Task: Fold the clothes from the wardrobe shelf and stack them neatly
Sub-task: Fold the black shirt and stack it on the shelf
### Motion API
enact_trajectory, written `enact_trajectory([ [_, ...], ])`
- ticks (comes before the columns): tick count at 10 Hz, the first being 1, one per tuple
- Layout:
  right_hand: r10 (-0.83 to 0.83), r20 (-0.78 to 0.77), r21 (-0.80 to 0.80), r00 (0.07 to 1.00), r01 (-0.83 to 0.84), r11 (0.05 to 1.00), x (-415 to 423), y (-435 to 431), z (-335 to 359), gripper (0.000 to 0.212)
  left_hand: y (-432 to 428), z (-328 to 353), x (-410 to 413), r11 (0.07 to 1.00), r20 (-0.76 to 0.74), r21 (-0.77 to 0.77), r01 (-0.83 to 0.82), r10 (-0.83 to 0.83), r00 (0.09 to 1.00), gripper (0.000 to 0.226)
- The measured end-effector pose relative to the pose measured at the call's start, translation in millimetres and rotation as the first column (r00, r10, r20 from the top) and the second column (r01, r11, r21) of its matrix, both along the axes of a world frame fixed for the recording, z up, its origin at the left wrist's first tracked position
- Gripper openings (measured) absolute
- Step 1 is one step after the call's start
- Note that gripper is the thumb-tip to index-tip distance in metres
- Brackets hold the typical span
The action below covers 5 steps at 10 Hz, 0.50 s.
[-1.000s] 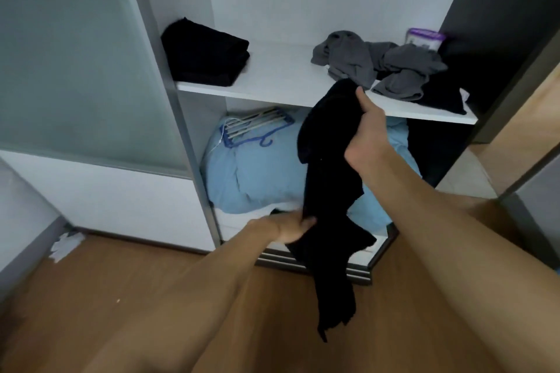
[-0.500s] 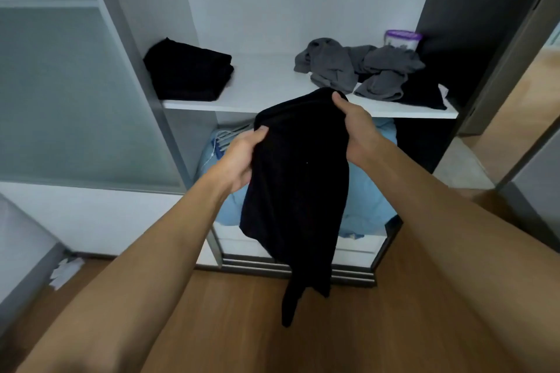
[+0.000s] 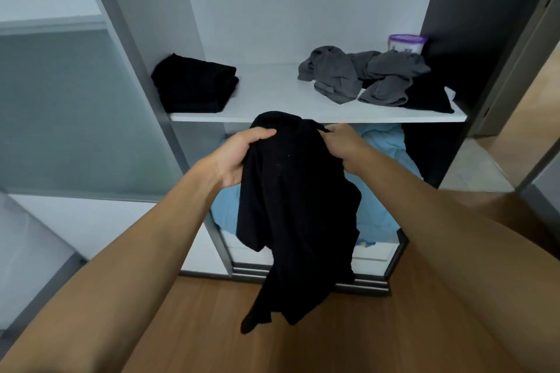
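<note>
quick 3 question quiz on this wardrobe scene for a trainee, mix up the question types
1. True or false: the left hand and the right hand both grip the black garment.
2. Where on the shelf does the folded black pile sit? A) left end B) middle C) right end
3. Fill in: the crumpled clothes heaped on the shelf are mostly ____ in colour.

Key: 1 true; 2 A; 3 grey
</note>
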State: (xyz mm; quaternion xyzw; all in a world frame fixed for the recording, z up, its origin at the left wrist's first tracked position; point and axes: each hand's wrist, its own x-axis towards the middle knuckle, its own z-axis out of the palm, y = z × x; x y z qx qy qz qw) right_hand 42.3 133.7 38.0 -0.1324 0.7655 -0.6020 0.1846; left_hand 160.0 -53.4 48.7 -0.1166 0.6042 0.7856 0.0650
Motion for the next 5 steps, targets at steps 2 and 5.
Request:
enact_trajectory([
  [2,-0.016,-0.420,0.364,0.908,0.184,0.913,-16,10,-26,0.034,16,8,-9,0.983,0.023,-0.066,-0.174,0.176,0.984,0.032],
  [5,0.121,-0.691,0.185,0.713,0.013,0.983,69,-34,-85,0.056,31,36,-28,0.967,-0.059,-0.017,-0.255,0.254,0.965,0.024],
])
